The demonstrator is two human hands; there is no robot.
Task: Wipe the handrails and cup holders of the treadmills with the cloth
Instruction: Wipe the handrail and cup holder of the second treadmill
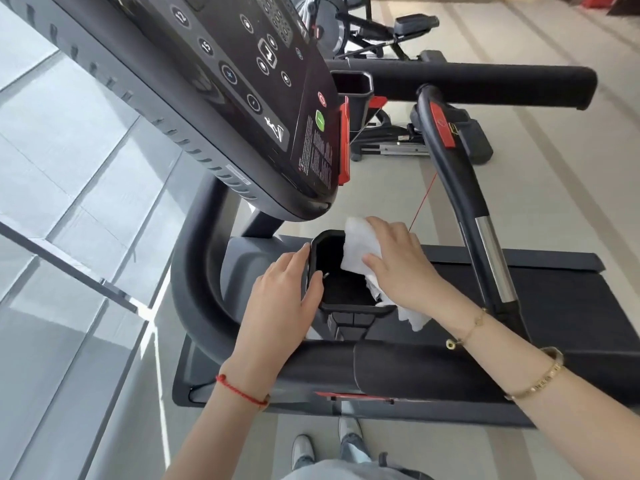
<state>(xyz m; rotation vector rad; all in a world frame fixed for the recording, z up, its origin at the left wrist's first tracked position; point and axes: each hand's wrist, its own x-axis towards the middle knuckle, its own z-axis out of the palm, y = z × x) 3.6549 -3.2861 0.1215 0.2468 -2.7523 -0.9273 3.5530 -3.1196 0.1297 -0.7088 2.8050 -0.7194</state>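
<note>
Pale striped gym floor (540, 188) with a glass wall (69, 202) toward 9 o'clock; a treadmill (554, 306) fills the centre, its console (242, 98) tilted overhead at 11 o'clock. The near cup holder (346, 271), a dark rectangular well, opens upward, its long axis running from 6 to 12 o'clock. A white cloth (360, 247) is draped over the holder's 3 o'clock rim, one end lying inside the well, the other hanging out toward 5 o'clock. The right hand (401, 268) lies on the cloth with fingers loosely spread, pressing it against the rim rather than clenching it. The left hand (280, 303), fingers extended and nearly flat, rests against the holder's 9 o'clock outer wall, steadying it and holding nothing. The holder thus sits between the two hands. A padded handrail (485, 81) runs across at 1 o'clock, and a second cup holder (353, 84) sits just beside it.
</note>
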